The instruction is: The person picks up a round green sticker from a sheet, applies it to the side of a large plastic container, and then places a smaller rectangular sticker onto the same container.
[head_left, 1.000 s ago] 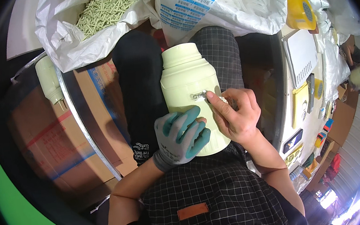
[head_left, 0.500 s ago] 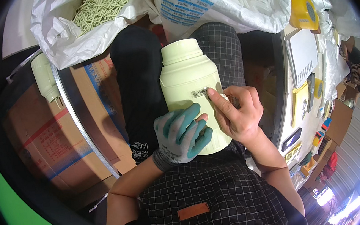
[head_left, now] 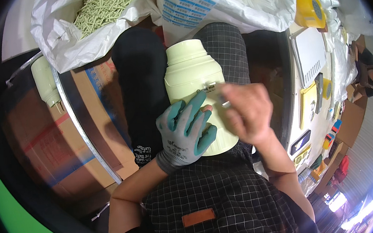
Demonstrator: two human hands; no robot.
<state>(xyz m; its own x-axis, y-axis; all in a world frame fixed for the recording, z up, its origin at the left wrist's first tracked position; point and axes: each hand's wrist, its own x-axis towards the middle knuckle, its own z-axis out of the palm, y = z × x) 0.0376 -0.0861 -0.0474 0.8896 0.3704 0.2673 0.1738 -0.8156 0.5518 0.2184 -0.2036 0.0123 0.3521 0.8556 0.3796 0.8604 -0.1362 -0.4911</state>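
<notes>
A pale green thermos flask (head_left: 191,75) lies along my lap between my thighs, its narrower neck pointing away from me. A small dark printed label marks its middle. My left hand (head_left: 182,132), in a grey and green glove with a bare fingertip showing, is pressed over the lower left of the flask, fingers bent around its surface. To the right of the label is my bare right hand (head_left: 251,112), smeared by motion with its fingers curled. Something small and shiny shows at its fingertips; its kind is unclear.
A white sack (head_left: 61,47) of pale green sticks stands far left, beside a bag (head_left: 271,14) of translucent pieces. Another pale green flask (head_left: 44,80) is at left above cardboard boxes (head_left: 59,142). On the right-hand table lie yellow tape (head_left: 308,10), paper sheets (head_left: 310,55) and a phone (head_left: 301,142).
My right hand has drawn back from the label toward the right and is now blurred. My left hand stays on the flask, its fingers slightly shifted.
</notes>
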